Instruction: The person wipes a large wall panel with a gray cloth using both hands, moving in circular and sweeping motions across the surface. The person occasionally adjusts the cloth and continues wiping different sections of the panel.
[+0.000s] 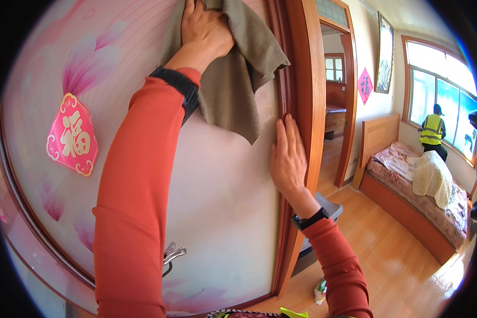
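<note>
At the top of the view my left hand (208, 30) holds a grey-brown cloth (230, 95) against a glossy sliding-door panel (222, 187) printed with pink flowers. The cloth hangs in loose folds below and to the right of the fingers. Lower down, my right hand (289, 157) lies flat along the panel's dark red frame (284, 238), its fingers pointing up and nothing held. Just beyond that hand runs an orange wooden post (313, 99). Both wrists carry black bands.
A pink paper decoration (72, 135) and a metal hook (174, 253) are on the panel. At right, a wooden bed (405, 222) bears rumpled bedding. A person in a yellow vest (432, 129) stands at the window. A grey bin-like container (330, 206) sits behind the post.
</note>
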The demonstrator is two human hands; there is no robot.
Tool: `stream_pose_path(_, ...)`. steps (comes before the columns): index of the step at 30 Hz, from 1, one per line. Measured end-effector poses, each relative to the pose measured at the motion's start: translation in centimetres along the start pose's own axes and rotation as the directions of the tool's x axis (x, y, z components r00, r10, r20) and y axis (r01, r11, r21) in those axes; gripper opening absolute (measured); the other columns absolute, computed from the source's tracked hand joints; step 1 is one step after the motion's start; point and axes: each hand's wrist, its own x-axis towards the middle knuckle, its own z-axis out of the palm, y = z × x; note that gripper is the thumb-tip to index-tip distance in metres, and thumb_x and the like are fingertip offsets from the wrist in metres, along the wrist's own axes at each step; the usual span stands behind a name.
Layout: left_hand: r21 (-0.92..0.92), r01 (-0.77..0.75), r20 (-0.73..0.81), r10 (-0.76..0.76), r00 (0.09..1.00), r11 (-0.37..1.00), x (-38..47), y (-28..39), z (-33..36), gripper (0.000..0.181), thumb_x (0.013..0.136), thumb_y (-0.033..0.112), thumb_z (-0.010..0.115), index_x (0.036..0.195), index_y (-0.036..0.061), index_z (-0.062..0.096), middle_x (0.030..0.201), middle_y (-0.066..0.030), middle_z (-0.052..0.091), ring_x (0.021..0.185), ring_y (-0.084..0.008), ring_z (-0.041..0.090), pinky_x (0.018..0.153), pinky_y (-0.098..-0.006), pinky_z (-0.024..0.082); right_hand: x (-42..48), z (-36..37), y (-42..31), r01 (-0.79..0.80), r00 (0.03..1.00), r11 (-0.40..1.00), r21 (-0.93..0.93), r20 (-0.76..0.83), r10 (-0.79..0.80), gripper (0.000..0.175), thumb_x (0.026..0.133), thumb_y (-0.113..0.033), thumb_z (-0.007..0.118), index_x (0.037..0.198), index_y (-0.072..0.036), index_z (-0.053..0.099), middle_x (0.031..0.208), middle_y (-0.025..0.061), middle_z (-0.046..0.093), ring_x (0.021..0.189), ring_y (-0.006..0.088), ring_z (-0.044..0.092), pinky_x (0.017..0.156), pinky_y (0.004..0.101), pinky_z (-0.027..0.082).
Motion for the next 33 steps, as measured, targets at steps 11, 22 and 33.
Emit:
stream_pose_path(11, -0.169, -0.191, -0.081, 0.18, 0.98, 0.967, 1.6, 2.8, 1.1, 0.047, 0.095, 0.04, 0.048, 0.12, 0.0057, 0.07, 0.146, -0.0207, 0.048, 0.147, -0.0363, 0.025, 0.123, -0.0461, 0.013, -1.6, 3.0, 1.7, 0.088, 0.988, 0.995, 0.05, -0.135, -0.08, 0.056, 0.086, 0.007, 0.048, 0.141, 0.001, 0.045, 0.152, 0.023, 0.038, 0.137, 0.0435, 0.041, 0.113, 0.0492, 0.037)
stream_pose_path(22, -0.115, -0.288, 0.212, 0.307, 0.928, 0.951, -2.9, 5.4, -1.5, 0.055, 0.097, 0.043, 0.044, 0.128, 0.0023, 0.063, 0.15, -0.0183, 0.045, 0.15, -0.0379, 0.015, 0.124, -0.0481, 0.006, -2.1, 3.5, 2.0, 0.089, 0.98, 0.994, 0.056, -0.183, -0.077, 0.039, 0.08, 0.013, 0.046, 0.117, 0.005, 0.051, 0.142, 0.0287, 0.047, 0.129, 0.0491, 0.047, 0.107, 0.0516, 0.044)
stream_pose_path(33, -0.112, -0.435, 0.071, 0.444, 0.893, 0.893, -10.6, 4.6, -4.0, 0.053, 0.096, 0.051, 0.048, 0.121, 0.0102, 0.069, 0.139, -0.0105, 0.056, 0.143, -0.0263, 0.032, 0.122, -0.0434, 0.015, -2.8, 3.2, 2.2, 0.068, 0.99, 0.998, -0.017, -0.121, -0.07, 0.056, 0.086, 0.005, 0.05, 0.141, 0.001, 0.042, 0.148, 0.0203, 0.043, 0.135, 0.0421, 0.042, 0.109, 0.0444, 0.043)
